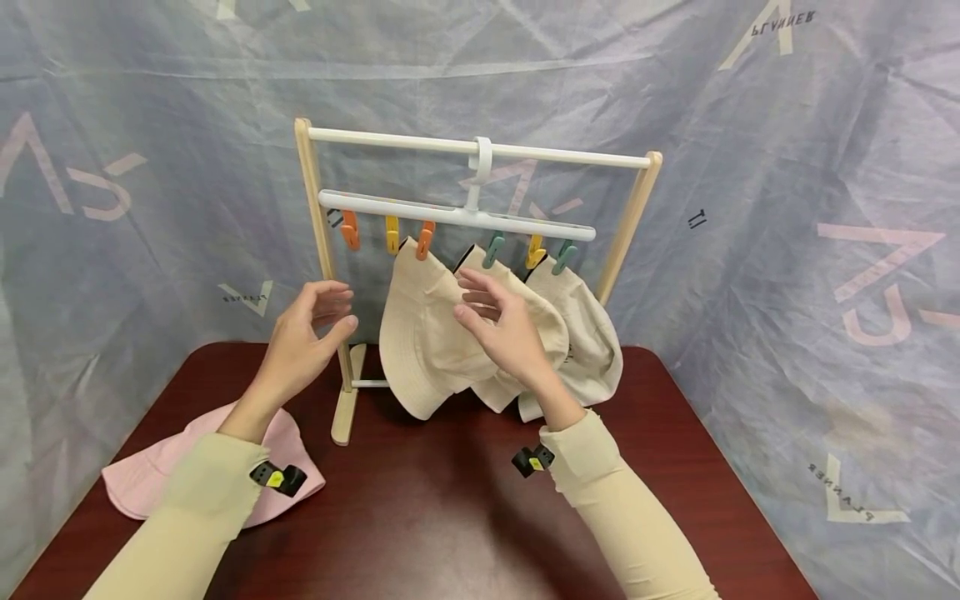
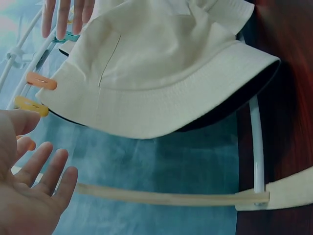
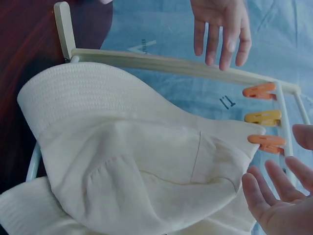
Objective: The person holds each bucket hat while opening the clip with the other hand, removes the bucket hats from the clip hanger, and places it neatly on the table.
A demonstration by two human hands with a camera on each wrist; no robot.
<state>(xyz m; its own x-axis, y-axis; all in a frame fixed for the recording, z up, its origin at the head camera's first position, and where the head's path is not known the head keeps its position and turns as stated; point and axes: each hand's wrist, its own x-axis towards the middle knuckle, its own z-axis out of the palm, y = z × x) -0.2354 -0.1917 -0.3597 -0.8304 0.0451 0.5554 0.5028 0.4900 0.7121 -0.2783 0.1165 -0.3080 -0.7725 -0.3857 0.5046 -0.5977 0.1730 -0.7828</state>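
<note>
My left hand (image 1: pixel 303 337) is raised before the left post of a wooden rack, fingers loosely bent and holding nothing. My right hand (image 1: pixel 506 325) hovers in front of the hanging hats, its fingers relaxed around nothing. A cream bucket hat (image 1: pixel 420 325) hangs nearest the left hand, its brim held by an orange clothespin (image 1: pixel 425 240). Partly behind the right hand hangs a second cream hat (image 1: pixel 551 321), under a green clothespin (image 1: pixel 493 250). The third cream hat (image 1: pixel 596 342) hangs at the right. In the right wrist view, the right hand (image 3: pixel 283 196) is close beside the first hat's clipped edge.
A white clip hanger (image 1: pixel 457 217) hooks over the rack's top bar (image 1: pixel 405 142). Left of the hats, an orange clothespin (image 1: pixel 350 231) and a yellow clothespin (image 1: pixel 392 234) hang without hats. A pink bucket hat (image 1: pixel 288 450) lies on the dark red table (image 1: pixel 420 517), under the left forearm.
</note>
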